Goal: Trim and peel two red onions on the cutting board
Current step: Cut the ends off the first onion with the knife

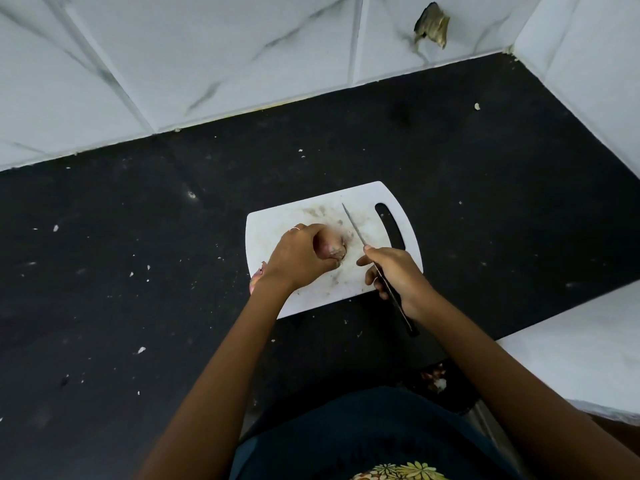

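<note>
A white cutting board (367, 199) with a handle slot lies on the black counter. My left hand (299, 256) grips a red onion (330, 245) on the board, its dirty root end facing right. My right hand (393, 271) holds a knife (355, 225) by its dark handle, the thin blade pointing up and away over the board, just right of the onion and not touching it. A second red onion (255, 277) peeks out at the board's left edge, mostly hidden behind my left wrist.
The black counter (138, 254) is speckled with small white scraps. White marble-tiled walls (207, 57) close it at the back and right; one tile has a broken hole (431, 26). A white ledge (581, 358) stands at lower right, with onion peel bits (434, 375) below the counter edge.
</note>
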Action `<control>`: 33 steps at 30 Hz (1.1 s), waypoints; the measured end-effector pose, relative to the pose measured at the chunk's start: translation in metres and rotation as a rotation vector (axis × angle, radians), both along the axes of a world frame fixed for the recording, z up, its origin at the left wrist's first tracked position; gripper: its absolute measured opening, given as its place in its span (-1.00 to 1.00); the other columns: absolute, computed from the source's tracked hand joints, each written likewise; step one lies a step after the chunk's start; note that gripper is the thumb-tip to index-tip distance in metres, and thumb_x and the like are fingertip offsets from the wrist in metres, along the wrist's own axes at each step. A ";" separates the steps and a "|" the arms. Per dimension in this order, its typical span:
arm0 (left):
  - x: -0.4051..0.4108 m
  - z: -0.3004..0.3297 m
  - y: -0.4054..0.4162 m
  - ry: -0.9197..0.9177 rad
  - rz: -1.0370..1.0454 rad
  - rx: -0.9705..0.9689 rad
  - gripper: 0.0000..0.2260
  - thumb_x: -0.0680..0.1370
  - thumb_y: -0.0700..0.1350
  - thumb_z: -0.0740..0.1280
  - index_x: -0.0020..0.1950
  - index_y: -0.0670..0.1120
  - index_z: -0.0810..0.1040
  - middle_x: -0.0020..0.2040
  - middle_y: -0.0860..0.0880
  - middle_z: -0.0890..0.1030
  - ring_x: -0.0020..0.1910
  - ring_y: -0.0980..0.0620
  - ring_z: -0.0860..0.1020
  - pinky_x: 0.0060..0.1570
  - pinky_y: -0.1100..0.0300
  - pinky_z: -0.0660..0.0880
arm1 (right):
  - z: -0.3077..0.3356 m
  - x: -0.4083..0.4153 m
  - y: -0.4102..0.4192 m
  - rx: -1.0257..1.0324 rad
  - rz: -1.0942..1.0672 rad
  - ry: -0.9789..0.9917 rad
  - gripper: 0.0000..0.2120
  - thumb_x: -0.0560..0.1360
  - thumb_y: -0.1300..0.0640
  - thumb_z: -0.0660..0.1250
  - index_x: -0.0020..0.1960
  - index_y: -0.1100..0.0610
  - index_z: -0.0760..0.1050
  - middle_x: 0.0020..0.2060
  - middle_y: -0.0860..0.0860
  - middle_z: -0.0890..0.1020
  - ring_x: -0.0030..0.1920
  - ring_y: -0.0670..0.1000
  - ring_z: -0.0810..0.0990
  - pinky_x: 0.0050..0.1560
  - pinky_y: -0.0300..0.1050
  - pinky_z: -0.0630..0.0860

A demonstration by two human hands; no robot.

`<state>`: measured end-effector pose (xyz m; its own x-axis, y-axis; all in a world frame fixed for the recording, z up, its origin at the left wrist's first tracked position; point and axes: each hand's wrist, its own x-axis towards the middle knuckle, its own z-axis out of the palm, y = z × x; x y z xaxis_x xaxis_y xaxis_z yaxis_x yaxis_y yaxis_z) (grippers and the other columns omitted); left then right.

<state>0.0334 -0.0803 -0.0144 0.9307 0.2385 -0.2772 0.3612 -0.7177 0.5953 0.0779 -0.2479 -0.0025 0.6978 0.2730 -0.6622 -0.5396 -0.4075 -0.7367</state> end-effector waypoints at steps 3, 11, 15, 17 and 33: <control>-0.001 0.000 -0.001 0.003 0.002 0.003 -0.38 0.40 0.02 0.50 0.41 -0.08 0.42 0.26 -0.11 0.47 0.21 -0.07 0.47 0.21 0.11 0.44 | -0.003 -0.003 0.001 -0.025 0.023 -0.086 -0.81 0.58 0.16 0.23 -0.03 0.29 0.51 -0.40 0.10 0.52 -0.50 -0.02 0.41 -0.53 -0.19 0.32; 0.003 -0.001 -0.013 -0.043 0.097 -0.032 -0.47 0.44 0.09 0.46 0.34 -0.11 0.50 0.18 -0.08 0.51 0.15 -0.05 0.51 0.09 0.21 0.42 | -0.013 -0.006 0.001 -0.285 0.298 -0.591 -0.82 0.60 0.21 0.18 0.07 0.27 0.52 -0.28 0.13 0.62 -0.40 -0.03 0.54 -0.31 -0.11 0.50; 0.007 0.002 -0.013 -0.060 0.126 -0.063 -0.52 0.39 0.00 0.52 0.27 -0.11 0.56 0.13 -0.05 0.61 0.09 -0.02 0.57 0.13 0.13 0.50 | -0.013 -0.008 -0.001 -0.367 0.378 -0.730 -0.80 0.60 0.18 0.19 0.10 0.17 0.56 -0.20 0.09 0.64 -0.16 0.11 0.61 -0.11 0.00 0.56; 0.007 0.003 -0.014 -0.069 0.142 -0.084 -0.56 0.39 -0.05 0.53 0.23 -0.12 0.58 0.10 -0.05 0.63 0.06 -0.02 0.58 0.11 0.18 0.49 | -0.012 -0.011 0.001 -0.413 0.402 -0.766 -0.73 0.60 0.18 0.17 0.25 0.15 0.51 -0.11 0.14 0.65 -0.11 0.14 0.61 -0.08 0.04 0.57; 0.006 0.001 -0.019 -0.112 0.213 -0.135 -0.61 0.41 -0.16 0.51 0.23 -0.13 0.59 0.11 -0.07 0.64 0.07 -0.03 0.58 0.07 0.26 0.44 | -0.008 -0.005 0.015 -0.605 0.551 -0.761 -0.61 0.58 0.25 0.15 0.39 0.07 0.35 -0.07 0.12 0.61 -0.05 0.14 0.60 -0.07 0.02 0.55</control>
